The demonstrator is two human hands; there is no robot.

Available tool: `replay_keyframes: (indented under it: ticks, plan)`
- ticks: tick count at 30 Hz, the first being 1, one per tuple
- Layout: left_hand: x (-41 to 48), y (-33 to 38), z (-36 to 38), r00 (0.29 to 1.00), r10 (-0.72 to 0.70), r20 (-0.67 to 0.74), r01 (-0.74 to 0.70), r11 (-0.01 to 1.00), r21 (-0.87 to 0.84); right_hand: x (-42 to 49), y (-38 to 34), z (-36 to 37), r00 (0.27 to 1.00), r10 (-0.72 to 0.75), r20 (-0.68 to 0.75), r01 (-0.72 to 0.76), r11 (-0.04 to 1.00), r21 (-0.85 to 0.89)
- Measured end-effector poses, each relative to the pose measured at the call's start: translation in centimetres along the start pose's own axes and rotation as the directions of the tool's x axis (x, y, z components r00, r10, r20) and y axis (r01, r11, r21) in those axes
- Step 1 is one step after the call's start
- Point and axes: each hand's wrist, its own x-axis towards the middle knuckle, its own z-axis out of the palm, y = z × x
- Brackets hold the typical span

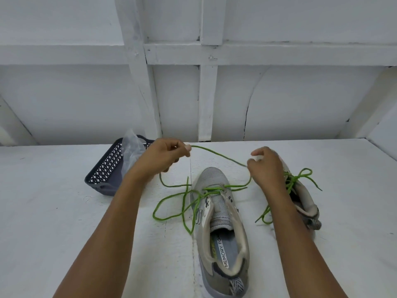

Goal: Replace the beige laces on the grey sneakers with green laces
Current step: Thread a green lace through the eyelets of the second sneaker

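The left hand point(163, 157) pinched one part of the green lace point(212, 188) between thumb and fingertips, raised above the table point(64, 211). The right hand point(266, 166), fingers curled, gripped the same lace further along, so a stretch of it ran taut between the two hands. From there the lace dropped to the lowest eyelets of the near sneaker point(221, 244), which stood between the forearms, and the slack looped on the table to its left. The second sneaker point(306, 204), partly behind the right wrist, carried a green lace. A dark basket point(103, 173) holding a plastic bag point(131, 147) sat beyond the left hand.
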Motion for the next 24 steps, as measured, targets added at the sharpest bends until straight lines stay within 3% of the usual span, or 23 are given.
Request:
replay_keyframes:
  ticks: [1,3,5,6,8,11,14,16,18,20,22,24]
  plan:
    - [-0.2,0.4,0.3,0.999,0.010,0.044,-0.012,0.999,0.040,-0.3,-0.5,0.0,0.992,-0.129,0.000,0.129,0.988,-0.080]
    - [-0.3,1.1,1.0,0.986,0.020,0.167,-0.039,0.993,0.109,-1.1,-2.4,0.2,0.915,-0.350,0.200,0.373,0.923,-0.089]
    - [-0.3,1.7,1.7,0.959,0.043,0.281,-0.080,0.989,0.122,-1.8,-4.0,0.3,0.781,-0.364,0.507,0.446,0.894,-0.046]
    - [-0.2,1.9,1.8,0.952,0.053,0.301,-0.092,0.989,0.115,-2.0,-4.4,0.5,0.740,-0.336,0.583,0.445,0.894,-0.049]
    - [0.1,2.1,1.5,0.959,0.052,0.279,-0.084,0.991,0.102,-1.7,-4.4,0.7,0.767,-0.316,0.558,0.392,0.920,-0.019]
    - [0.5,1.6,0.3,0.971,0.018,0.239,-0.053,0.989,0.139,-0.8,-3.7,0.6,0.891,-0.329,0.314,0.357,0.933,-0.036]
    - [0.8,0.0,-1.0,0.980,-0.053,0.190,-0.011,0.947,0.322,0.4,-2.9,-0.8,0.976,-0.216,0.005,0.215,0.972,-0.092]
    - [0.8,-0.9,-1.4,0.986,-0.100,0.137,0.027,0.889,0.457,1.2,-2.3,-1.2,0.992,-0.111,-0.059,0.107,0.992,-0.066]
    - [0.7,-1.4,-1.3,0.987,-0.120,0.107,0.061,0.895,0.443,1.4,-2.2,-0.9,0.999,-0.035,-0.038,0.036,0.999,0.032]
    - [0.6,-1.4,-0.6,0.989,-0.121,0.083,0.090,0.947,0.307,0.9,-2.5,-0.4,0.998,-0.012,0.063,0.008,0.998,0.063]
    - [0.5,-1.1,0.1,0.991,-0.119,0.067,0.099,0.965,0.244,0.0,-3.1,-0.1,0.969,-0.101,0.227,0.110,0.993,-0.029]
    - [0.6,-1.0,0.7,0.989,-0.131,0.075,0.114,0.973,0.201,-1.2,-4.1,-0.1,0.851,-0.206,0.483,0.293,0.949,-0.113]
